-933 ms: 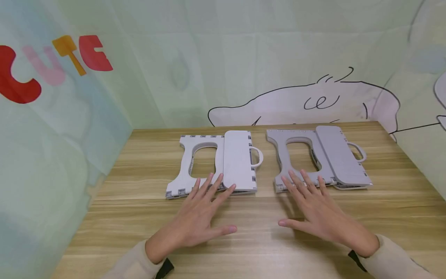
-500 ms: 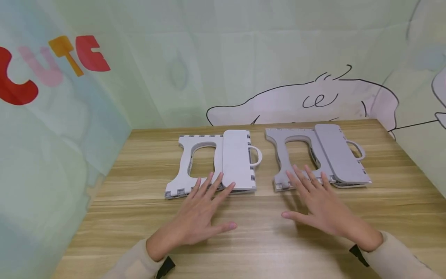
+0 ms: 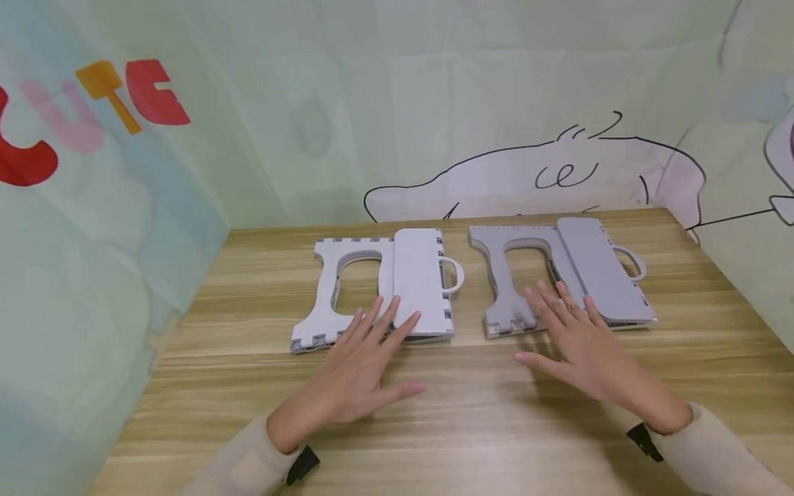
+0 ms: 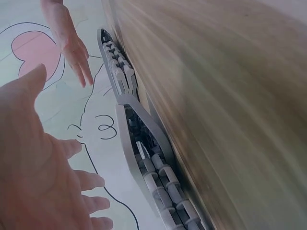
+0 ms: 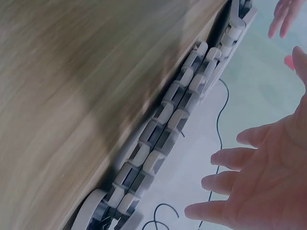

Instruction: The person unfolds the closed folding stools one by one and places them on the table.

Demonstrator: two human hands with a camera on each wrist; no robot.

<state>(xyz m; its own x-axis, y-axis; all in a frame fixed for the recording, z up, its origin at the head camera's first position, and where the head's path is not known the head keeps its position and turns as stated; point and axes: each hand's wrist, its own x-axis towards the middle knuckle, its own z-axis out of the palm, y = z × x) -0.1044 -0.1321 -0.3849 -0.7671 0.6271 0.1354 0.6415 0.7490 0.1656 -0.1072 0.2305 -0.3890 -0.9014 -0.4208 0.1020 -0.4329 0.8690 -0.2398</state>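
Note:
In the head view a white folding stool [image 3: 423, 282] lies folded flat on the wooden table, its loop handle to the right. Beside it, on the right, lies a grey folding stool [image 3: 602, 272], also folded flat. My left hand [image 3: 356, 379] is spread, fingers straight, over the white stool's near edge. Fingers spread, my right hand [image 3: 592, 355] hovers over the grey stool's near edge. Both wrist views show the hands apart from the hinged edges of the stools [image 4: 163, 187], [image 5: 153, 139], with nothing held.
The wooden table [image 3: 471, 427] carries both stools near its back edge. Behind and to the left hangs a printed cloth backdrop [image 3: 347, 103] with cartoon outlines and coloured letters. A narrow gap separates the two stools.
My right hand has drifted up and to the right over the grey stool's edge. The left hand has risen slightly. Both stools keep their places on the table.

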